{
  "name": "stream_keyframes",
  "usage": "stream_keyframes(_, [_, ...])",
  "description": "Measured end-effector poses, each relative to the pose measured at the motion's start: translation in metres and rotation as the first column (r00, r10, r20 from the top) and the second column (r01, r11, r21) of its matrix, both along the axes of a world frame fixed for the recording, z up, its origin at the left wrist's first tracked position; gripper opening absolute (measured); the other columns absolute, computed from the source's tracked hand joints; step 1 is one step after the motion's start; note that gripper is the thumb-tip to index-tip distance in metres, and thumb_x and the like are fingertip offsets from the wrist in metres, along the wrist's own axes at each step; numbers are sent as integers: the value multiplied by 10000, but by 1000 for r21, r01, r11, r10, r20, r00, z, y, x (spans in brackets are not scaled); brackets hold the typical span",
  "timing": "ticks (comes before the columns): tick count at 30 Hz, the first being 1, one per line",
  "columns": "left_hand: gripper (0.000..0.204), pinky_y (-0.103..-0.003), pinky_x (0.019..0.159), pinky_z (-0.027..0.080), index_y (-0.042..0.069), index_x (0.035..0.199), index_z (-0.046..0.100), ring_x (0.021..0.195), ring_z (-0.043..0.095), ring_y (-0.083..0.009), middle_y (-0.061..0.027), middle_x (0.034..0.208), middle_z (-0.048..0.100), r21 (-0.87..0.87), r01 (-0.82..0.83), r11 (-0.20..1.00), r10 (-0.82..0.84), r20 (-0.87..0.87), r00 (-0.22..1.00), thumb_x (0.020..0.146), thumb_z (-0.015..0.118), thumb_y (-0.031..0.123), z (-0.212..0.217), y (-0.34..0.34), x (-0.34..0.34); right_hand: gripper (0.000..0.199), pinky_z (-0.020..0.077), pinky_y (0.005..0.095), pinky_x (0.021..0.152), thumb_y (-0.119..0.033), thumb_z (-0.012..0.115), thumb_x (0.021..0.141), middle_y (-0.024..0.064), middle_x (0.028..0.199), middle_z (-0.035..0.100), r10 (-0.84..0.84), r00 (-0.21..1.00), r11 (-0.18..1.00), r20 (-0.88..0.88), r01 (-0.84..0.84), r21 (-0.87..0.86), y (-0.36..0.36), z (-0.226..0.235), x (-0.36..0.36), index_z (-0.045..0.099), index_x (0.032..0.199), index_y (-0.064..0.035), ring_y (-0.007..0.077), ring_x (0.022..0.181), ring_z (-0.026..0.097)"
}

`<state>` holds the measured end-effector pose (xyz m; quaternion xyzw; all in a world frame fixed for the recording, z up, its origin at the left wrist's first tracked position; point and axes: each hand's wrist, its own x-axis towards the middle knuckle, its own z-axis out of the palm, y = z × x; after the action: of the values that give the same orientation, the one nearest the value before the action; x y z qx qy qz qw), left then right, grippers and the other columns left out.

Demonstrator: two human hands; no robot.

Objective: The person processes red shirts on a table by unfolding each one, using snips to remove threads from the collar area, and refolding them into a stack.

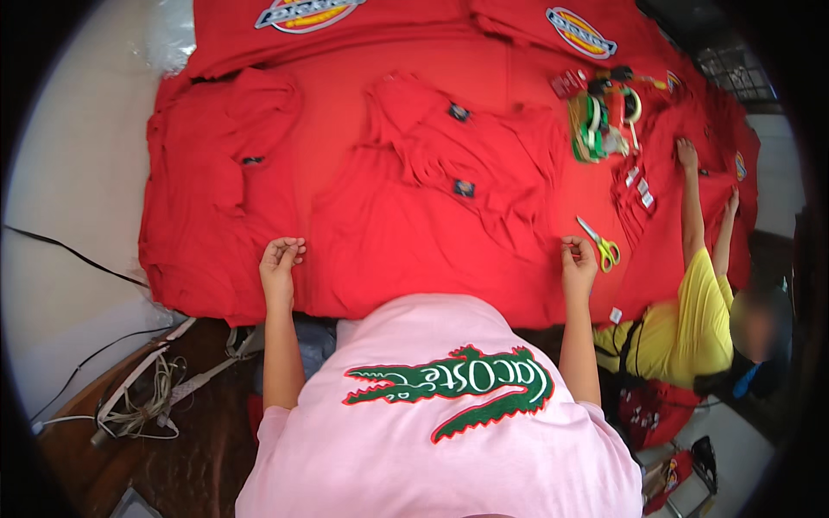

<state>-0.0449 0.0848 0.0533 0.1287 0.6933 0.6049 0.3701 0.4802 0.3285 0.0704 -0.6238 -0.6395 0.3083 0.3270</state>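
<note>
A red T-shirt (414, 242) lies spread out in front of me, with a second red shirt (466, 164) crumpled over its far part; dark neck labels show on it. My left hand (281, 257) is at the near left side of the spread shirt, fingers curled together. Opposite it, my right hand (579, 257) is at the near right side, its thumb and fingers bent into a pinch. Whether either hand grips the shirt's edge cannot be made out, red lying against red. Yellow-handled scissors (602, 245) lie just right of my right hand.
More red shirts (199, 190) lie in a pile at the left, and printed ones (587, 34) along the back. Tape rolls and a green dispenser (591, 125) stand at the back right. A person in yellow (695, 324) reaches over shirts at the right. Cables (147, 406) tangle at lower left.
</note>
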Motion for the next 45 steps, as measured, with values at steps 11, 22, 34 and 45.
stream_keyframes(11, [464, -363, 857, 484, 54, 1203, 670, 990, 591, -223, -98, 1105, 619, -374, 251, 893, -450, -723, 524, 813, 855, 224, 11, 14, 65, 544, 440, 479, 1004, -318, 851, 775, 153, 1227, 594, 170, 848, 929, 502, -308, 205, -67, 16, -23, 669, 1230, -80, 363, 1132, 567])
stream_keyframes(22, [483, -473, 1060, 416, 60, 1257, 646, 1245, 518, -341, -135, 1295, 563, -378, 301, 875, -439, -883, 167, 838, 794, 251, 12, 91, 90, 301, 477, 374, 912, -320, 780, 869, 69, 971, 717, 106, 994, 930, 14, -94, -355, 36, 36, -116, 691, 965, -49, 244, 1005, 659])
stream_keyframes(34, [635, -491, 1167, 349, 117, 1362, 609, 1466, 359, -319, -160, 1522, 459, -291, 626, 724, -551, -789, 271, 753, 779, 57, 58, 176, 130, 709, 414, 487, 1161, -314, 670, 856, 221, 1459, 564, 84, 109, 890, -991, -455, 25, -31, 157, -55, 508, 1433, 65, 352, 1337, 563])
stream_keyframes(45, [142, -240, 787, 546, 84, 1072, 671, 896, 675, -80, 10, 1010, 707, 627, 340, 701, -481, 64, 874, 943, 715, 44, 199, 165, 42, 398, 472, 457, 1109, -174, 664, 946, 181, 1307, 666, 97, 355, 991, -930, 57, 125, 11, 201, -1, 630, 1281, 39, 306, 1221, 636])
